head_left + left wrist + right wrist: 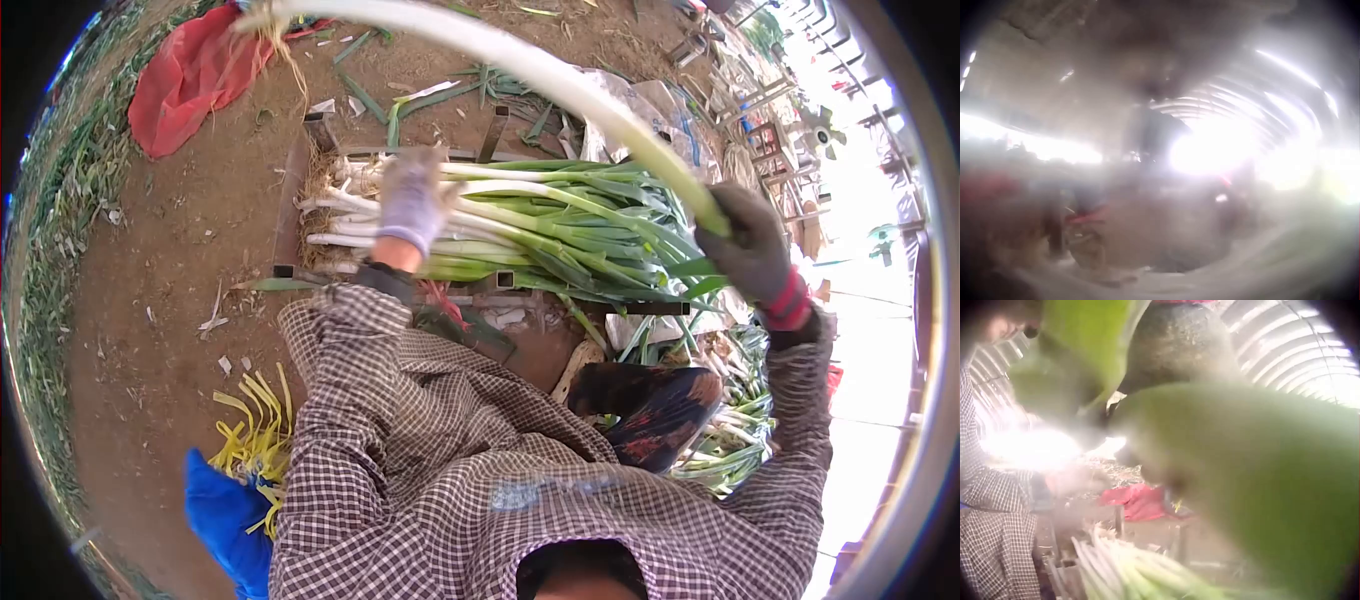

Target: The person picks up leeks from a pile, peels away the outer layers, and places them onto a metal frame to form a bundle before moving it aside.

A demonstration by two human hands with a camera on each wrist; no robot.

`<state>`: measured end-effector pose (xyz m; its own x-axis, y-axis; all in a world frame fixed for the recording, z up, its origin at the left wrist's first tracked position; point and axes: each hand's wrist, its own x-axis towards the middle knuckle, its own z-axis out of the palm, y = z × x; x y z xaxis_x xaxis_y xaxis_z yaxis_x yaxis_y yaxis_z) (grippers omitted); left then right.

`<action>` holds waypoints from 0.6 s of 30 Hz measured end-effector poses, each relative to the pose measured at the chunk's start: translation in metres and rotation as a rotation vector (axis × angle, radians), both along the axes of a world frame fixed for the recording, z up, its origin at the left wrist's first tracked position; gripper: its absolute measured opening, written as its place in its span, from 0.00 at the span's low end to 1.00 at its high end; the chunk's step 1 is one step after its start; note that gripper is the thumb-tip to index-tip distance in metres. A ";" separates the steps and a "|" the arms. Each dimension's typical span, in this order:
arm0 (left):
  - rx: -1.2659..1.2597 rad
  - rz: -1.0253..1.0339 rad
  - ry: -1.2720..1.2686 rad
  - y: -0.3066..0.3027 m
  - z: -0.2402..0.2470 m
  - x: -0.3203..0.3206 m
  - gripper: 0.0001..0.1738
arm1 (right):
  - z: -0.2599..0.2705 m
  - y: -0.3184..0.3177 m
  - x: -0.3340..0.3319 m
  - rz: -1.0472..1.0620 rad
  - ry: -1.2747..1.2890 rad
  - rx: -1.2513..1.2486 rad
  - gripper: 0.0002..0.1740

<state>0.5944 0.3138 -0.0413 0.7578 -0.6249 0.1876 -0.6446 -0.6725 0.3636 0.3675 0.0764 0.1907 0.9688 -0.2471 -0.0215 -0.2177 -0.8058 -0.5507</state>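
Observation:
In the head view my right hand (745, 240), in a dark glove with a red cuff, grips a long green onion (520, 55) by its green end. Its white shaft arches up and left, roots (262, 20) at the far end. My left hand (410, 190), in a pale glove and blurred, is over the root end of a pile of green onions (520, 215), with nothing seen in its fingers. The pile lies in a metal frame (290, 205), roots left and leaves right. In the right wrist view broad green leaves (1254, 469) hide much of the glove (1175, 344). The left wrist view is blurred.
A red cloth (190, 85) lies on the dirt floor at the upper left. Yellow ties (255, 425) and a blue bag (225, 520) lie at the lower left. More green onions (735, 440) are heaped at the right, near the person's knee. A fan (820, 135) stands farther back.

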 end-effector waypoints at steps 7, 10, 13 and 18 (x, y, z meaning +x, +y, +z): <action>0.283 -0.270 0.148 -0.036 -0.043 -0.014 0.41 | 0.094 -0.036 0.049 0.309 -0.030 -0.428 0.21; 0.246 -0.264 0.133 -0.033 -0.035 -0.016 0.34 | 0.042 -0.073 0.076 0.428 -0.009 -0.534 0.19; -0.084 -0.247 0.327 -0.032 -0.063 -0.009 0.28 | -0.053 -0.106 0.095 0.485 -0.005 -0.434 0.19; -0.002 -0.124 0.150 -0.054 -0.084 0.039 0.22 | -0.181 -0.121 0.140 0.402 0.101 -0.314 0.22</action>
